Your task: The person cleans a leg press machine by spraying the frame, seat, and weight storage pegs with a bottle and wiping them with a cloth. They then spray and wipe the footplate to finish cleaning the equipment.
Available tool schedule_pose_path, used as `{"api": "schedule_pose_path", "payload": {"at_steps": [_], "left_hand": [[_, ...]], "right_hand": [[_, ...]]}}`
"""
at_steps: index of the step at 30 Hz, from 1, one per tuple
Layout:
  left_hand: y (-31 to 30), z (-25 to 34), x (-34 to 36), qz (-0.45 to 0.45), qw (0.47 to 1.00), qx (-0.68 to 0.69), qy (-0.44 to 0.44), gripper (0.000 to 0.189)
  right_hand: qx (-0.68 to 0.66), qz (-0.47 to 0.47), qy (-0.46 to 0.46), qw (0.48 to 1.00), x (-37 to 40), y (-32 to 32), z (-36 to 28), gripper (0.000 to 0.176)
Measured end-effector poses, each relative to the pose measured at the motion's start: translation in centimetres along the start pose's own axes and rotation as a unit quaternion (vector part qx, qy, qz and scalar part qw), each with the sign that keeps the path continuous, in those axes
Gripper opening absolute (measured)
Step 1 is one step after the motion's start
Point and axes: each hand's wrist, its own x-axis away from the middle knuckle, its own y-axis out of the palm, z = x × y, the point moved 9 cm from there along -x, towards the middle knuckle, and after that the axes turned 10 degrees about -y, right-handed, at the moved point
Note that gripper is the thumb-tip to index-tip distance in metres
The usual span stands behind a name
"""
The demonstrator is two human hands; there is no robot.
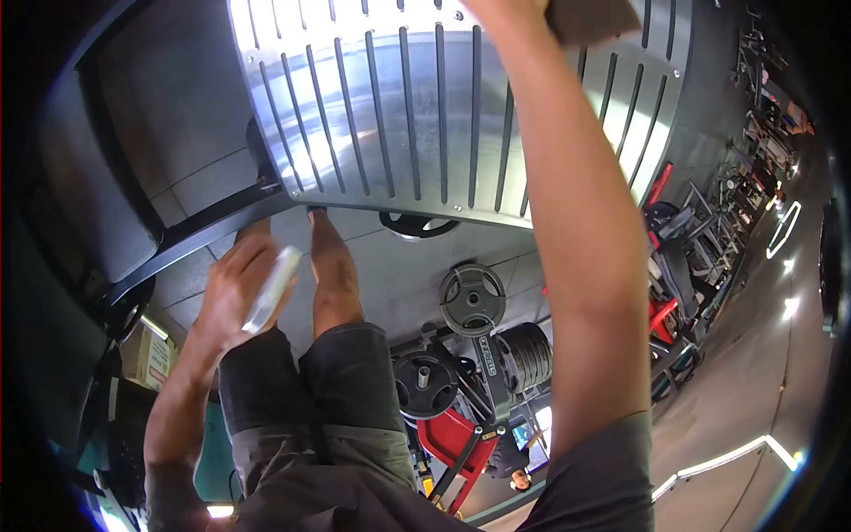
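Observation:
My left hand [238, 288] is closed round a slim white object [273, 288], in front of my left leg; motion blur hides what kind it is. My right arm stretches up across a slotted metal plate [417, 115]. At the top edge my right hand [510, 7] is mostly cut off. A dark brown cloth [594, 19] bunches against it and lies over the plate. The fingers of that hand are out of view, but the cloth appears to be in its grip.
The plate joins a dark frame bar [213, 229] at left. A weight plate [472, 300] and a rack of weight plates [523, 356] stand right of my legs. Gym machines [687, 257] line the far right. Another person [510, 457] shows at the bottom.

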Motion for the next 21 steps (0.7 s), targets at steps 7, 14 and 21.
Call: {"api": "schedule_pose_path", "payload": {"at_steps": [7, 14, 21], "left_hand": [[9.8, 4.5, -7.6, -0.03, 0.995, -0.02, 0.091, 0.027], [9.6, 3.8, -11.2, -0.026, 0.995, -0.072, 0.069, 0.022], [-1.8, 2.1, -20.1, -0.027, 0.975, -0.2, -0.088, 0.077]], "right_hand": [[0.014, -0.044, 0.037, 0.998, 21.4, -2.9, 1.8, 0.066], [0.04, 0.008, 0.111, 0.993, 27.7, -4.6, 4.8, 0.081], [0.024, -0.005, 0.134, 0.991, 27.3, -4.5, 4.9, 0.081]]}}
